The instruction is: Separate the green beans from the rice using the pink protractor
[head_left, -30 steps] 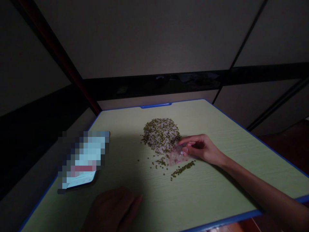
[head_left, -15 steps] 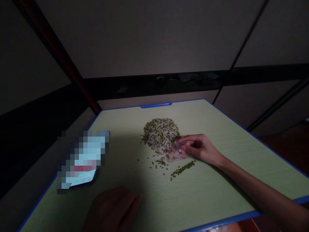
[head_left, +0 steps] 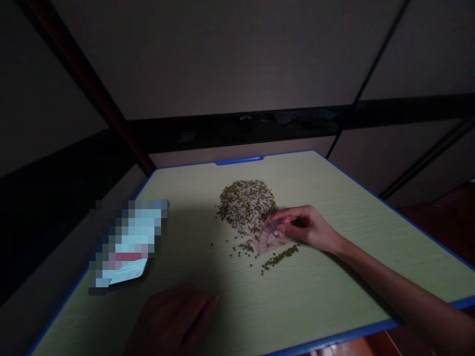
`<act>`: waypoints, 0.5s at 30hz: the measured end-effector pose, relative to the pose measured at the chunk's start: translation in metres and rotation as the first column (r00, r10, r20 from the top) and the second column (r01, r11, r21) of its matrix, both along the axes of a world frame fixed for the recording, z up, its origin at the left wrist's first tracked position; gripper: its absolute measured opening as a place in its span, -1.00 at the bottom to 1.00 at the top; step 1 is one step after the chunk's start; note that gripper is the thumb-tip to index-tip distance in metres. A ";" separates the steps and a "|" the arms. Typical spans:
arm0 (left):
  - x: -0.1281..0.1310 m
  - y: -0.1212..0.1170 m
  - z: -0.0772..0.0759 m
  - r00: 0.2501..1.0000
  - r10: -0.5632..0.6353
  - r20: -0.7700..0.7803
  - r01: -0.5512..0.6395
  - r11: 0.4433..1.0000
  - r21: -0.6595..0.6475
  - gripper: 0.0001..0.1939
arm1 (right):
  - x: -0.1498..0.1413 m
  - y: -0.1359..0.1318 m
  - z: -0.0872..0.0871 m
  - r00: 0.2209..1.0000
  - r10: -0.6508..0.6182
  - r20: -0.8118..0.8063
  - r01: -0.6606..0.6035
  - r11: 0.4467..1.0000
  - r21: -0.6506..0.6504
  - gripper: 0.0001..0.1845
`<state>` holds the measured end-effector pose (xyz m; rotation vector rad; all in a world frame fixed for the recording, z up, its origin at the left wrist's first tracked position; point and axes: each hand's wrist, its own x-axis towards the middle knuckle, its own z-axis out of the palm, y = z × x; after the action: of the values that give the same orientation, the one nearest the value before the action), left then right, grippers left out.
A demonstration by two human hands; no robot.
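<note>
Head view, right hand [head_left: 314,231] pinching clear plastic [head_left: 267,239], grain pile [head_left: 245,203] beside

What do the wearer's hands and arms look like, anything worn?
Right hand: slender, no glove or ring visible. Right forearm: slim, bare, no sleeve or watch in view. Left hand: no glove visible; too dark for finer detail.

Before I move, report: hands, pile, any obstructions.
Right hand holding clear, pink-marked sheet at edge of pile. Left hand dim, grip unclear. Pile mixed, pale and green. Possible obstruction: row of green grains beside sheet; phone off left.
</note>
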<state>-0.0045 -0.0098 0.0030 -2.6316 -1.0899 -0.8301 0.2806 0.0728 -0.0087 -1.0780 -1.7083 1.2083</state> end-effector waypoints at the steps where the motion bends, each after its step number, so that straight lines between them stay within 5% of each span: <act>1: 0.001 0.000 0.000 1.000 -0.002 0.003 0.002 1.000 0.003 -0.69 | 0.000 0.000 -0.001 1.000 0.008 -0.002 -0.008 1.000 0.001 -0.72; 15: 0.003 0.000 0.003 1.000 0.013 0.001 -0.013 1.000 0.021 -0.72 | -0.001 -0.002 0.003 0.998 0.048 -0.041 -0.048 0.999 0.003 -0.82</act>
<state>-0.0017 -0.0094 0.0056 -2.6047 -1.0916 -0.8349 0.2799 0.0709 -0.0056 -1.0097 -1.7128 1.2498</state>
